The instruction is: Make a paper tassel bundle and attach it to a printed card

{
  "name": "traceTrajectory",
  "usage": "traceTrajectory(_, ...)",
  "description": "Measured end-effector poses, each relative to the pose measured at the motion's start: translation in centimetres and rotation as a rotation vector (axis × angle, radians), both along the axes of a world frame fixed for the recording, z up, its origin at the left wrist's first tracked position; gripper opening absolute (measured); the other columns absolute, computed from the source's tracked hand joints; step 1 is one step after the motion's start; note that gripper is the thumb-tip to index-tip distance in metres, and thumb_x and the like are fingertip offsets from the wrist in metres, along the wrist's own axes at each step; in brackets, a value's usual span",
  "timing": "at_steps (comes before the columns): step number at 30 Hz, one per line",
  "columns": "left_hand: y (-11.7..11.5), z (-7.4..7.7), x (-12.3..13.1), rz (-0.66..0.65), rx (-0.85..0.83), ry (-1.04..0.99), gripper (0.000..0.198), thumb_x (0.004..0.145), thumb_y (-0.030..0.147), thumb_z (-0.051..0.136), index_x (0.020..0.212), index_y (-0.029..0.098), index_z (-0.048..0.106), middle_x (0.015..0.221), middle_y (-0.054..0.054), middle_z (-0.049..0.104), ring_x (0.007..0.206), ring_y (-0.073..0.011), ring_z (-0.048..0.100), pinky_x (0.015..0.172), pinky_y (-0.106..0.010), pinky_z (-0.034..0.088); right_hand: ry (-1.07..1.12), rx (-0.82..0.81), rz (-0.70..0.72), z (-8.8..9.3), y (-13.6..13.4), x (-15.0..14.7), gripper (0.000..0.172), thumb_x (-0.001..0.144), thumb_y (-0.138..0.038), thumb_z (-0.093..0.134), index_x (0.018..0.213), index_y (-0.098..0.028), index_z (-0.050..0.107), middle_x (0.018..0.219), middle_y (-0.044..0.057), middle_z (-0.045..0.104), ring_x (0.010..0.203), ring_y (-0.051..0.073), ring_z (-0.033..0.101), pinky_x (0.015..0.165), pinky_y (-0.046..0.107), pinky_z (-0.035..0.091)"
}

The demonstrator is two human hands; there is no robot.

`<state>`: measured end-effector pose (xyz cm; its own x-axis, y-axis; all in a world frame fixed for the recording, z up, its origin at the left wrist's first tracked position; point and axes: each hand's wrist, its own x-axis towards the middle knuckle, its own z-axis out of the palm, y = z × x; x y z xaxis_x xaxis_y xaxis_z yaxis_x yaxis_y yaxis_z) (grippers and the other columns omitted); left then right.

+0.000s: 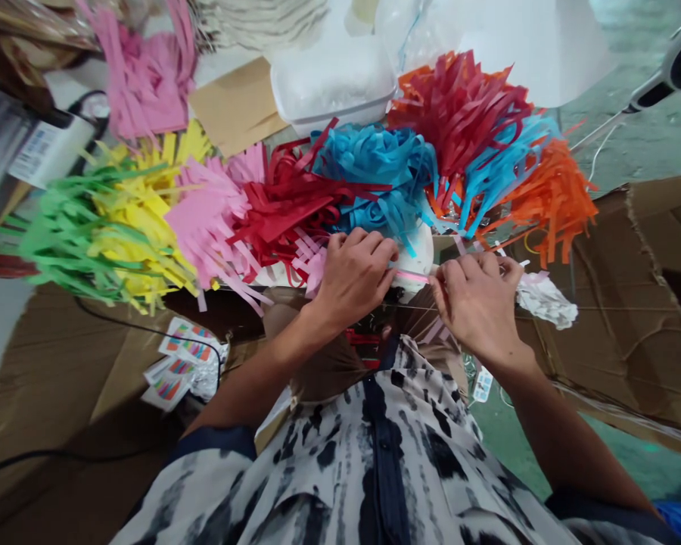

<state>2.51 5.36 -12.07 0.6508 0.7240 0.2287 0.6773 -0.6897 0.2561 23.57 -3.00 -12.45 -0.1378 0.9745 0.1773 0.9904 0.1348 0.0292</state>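
My left hand [355, 276] and my right hand [477, 303] are both closed, side by side above my lap. Between them runs a thin pink paper strip [412, 275], pinched at each end by the fingers. Just beyond the hands lies a row of fringed paper bundles: green [57, 238], yellow [130, 219], pink [209, 219], red [287, 204], blue [377, 170], dark red [459, 106] and orange [550, 197]. A white crumpled piece [545, 300] sits right beside my right hand.
A white plastic container [334, 83] stands behind the bundles, with another pink bundle [144, 76] at the back left. Flattened cardboard [641, 303] lies to the right. Small striped colour labels [175, 363] and a black cable [119, 325] lie at the lower left.
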Motion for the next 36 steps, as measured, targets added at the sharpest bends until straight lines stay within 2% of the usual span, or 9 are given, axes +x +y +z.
traceTrajectory(5,-0.7,-1.0,-0.4,-0.179,0.147,-0.053,0.02,0.109,0.024,0.055,0.109,0.032,0.074,0.107,0.002,0.079,0.112,-0.0227,0.064,0.112,-0.053,0.039,0.017,0.032,-0.031,-0.1,-1.0,1.1,0.026,0.107,-0.036,0.048,0.102,-0.019,0.067,0.101,0.012,0.07,0.111,0.034,0.055,0.096,0.049,0.028)
traceTrajectory(8,-1.1,-1.5,-0.6,-0.179,0.236,-0.03,0.022,0.109,0.021,0.055,0.116,0.032,0.073,0.106,0.003,0.079,0.111,-0.0215,0.065,0.117,-0.053,0.039,0.004,0.088,0.001,-0.1,-1.6,1.6,0.02,0.105,-0.028,0.053,0.111,-0.02,0.07,0.108,0.011,0.074,0.115,0.033,0.058,0.099,0.05,0.027)
traceTrajectory(11,-1.6,-1.3,-0.5,-0.198,0.266,-0.044,0.025,0.106,0.015,0.053,0.116,0.027,0.073,0.109,0.001,0.079,0.112,-0.0216,0.066,0.119,-0.054,0.037,0.052,0.181,0.116,0.0,-1.8,1.2,0.024,0.101,-0.021,0.058,0.12,-0.027,0.071,0.116,0.005,0.079,0.121,0.03,0.06,0.103,0.05,0.027)
traceTrajectory(16,-3.6,-1.0,-0.8,-0.25,0.167,-0.089,0.025,0.099,0.02,0.062,0.12,0.019,0.074,0.116,-0.006,0.079,0.112,-0.0252,0.068,0.12,-0.057,0.035,0.099,0.246,0.191,0.0,-2.7,-0.6,0.017,0.103,-0.028,0.061,0.116,-0.027,0.072,0.116,0.002,0.082,0.116,0.028,0.066,0.101,0.05,0.031)
traceTrajectory(19,-5.4,-1.6,-1.4,-0.23,0.231,-0.141,0.023,0.102,0.019,0.061,0.122,0.019,0.074,0.116,-0.005,0.08,0.107,-0.0215,0.07,0.12,-0.052,0.036,0.078,0.285,0.181,-0.4,-3.9,-1.2,0.024,0.102,-0.037,0.069,0.121,-0.025,0.074,0.116,0.004,0.082,0.113,0.029,0.068,0.1,0.05,0.033)
traceTrajectory(24,-6.7,-3.0,-1.5,-0.173,0.289,-0.183,0.018,0.106,0.017,0.06,0.116,0.021,0.075,0.11,-0.002,0.082,0.099,-0.0179,0.071,0.114,-0.044,0.042,0.096,0.398,0.222,-1.7,-4.5,-2.2,0.016,0.099,-0.021,0.075,0.114,-0.025,0.078,0.111,0.002,0.083,0.108,0.024,0.07,0.1,0.046,0.034)
traceTrajectory(27,-6.7,-3.1,-1.3,-0.165,0.29,-0.204,0.017,0.105,0.017,0.061,0.113,0.02,0.075,0.108,-0.003,0.082,0.098,-0.0182,0.071,0.108,-0.042,0.046,0.112,0.444,0.242,-1.9,-4.2,-2.4,0.011,0.096,-0.018,0.077,0.104,-0.025,0.079,0.101,0.0,0.083,0.103,0.022,0.07,0.096,0.044,0.035)
traceTrajectory(31,-6.9,-2.0,-1.8,-0.128,0.277,-0.247,0.012,0.104,0.02,0.064,0.108,0.017,0.075,0.104,-0.005,0.083,0.093,-0.0194,0.072,0.091,-0.038,0.05,0.121,0.478,0.27,-0.5,-4.1,-1.3,0.018,0.094,-0.02,0.079,0.11,-0.026,0.078,0.102,0.001,0.082,0.103,0.023,0.069,0.097,0.046,0.036)
traceTrajectory(36,-6.7,1.8,-3.2,-0.056,0.24,-0.318,0.012,0.101,0.02,0.068,0.106,0.018,0.078,0.1,-0.005,0.084,0.088,-0.0205,0.074,0.09,-0.039,0.05,0.093,0.646,0.245,3.0,-3.8,0.7,0.028,0.09,-0.021,0.082,0.115,-0.032,0.077,0.094,-0.001,0.081,0.097,0.024,0.07,0.102,0.05,0.04)
